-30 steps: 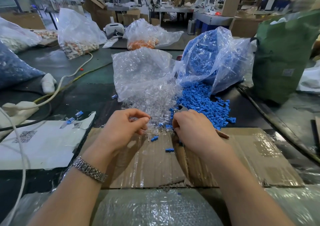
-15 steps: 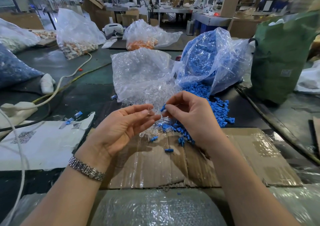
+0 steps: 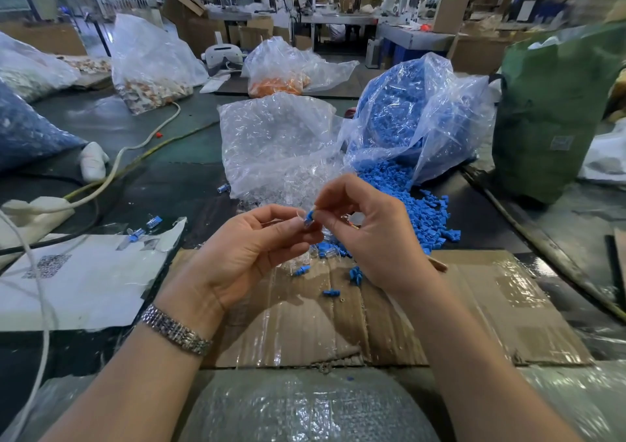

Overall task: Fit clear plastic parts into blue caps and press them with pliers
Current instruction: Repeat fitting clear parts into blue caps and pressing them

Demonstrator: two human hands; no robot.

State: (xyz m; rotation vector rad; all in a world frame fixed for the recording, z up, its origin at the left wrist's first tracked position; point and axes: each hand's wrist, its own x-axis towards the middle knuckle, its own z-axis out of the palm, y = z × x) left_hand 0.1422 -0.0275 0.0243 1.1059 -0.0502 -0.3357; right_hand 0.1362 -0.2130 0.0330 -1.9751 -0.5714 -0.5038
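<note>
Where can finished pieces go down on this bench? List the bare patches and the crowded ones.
Free: the cardboard sheet right of the right hand, and its near middle between the forearms. Also the white paper left of the left hand.
Crowded: ahead of the hands, where blue caps and clear parts spill from their bags.

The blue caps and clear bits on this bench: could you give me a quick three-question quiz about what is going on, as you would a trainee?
1. True or false: the blue cap is pinched between the left hand and the right hand, above the cardboard.
2. Which bag has spilled blue caps onto the table? A) the bag of clear parts B) the bag of blue caps C) the bag of orange parts
3. Fill in: the left wrist wears a metal ____.

Key: 1 true; 2 B; 3 watch band.
</note>
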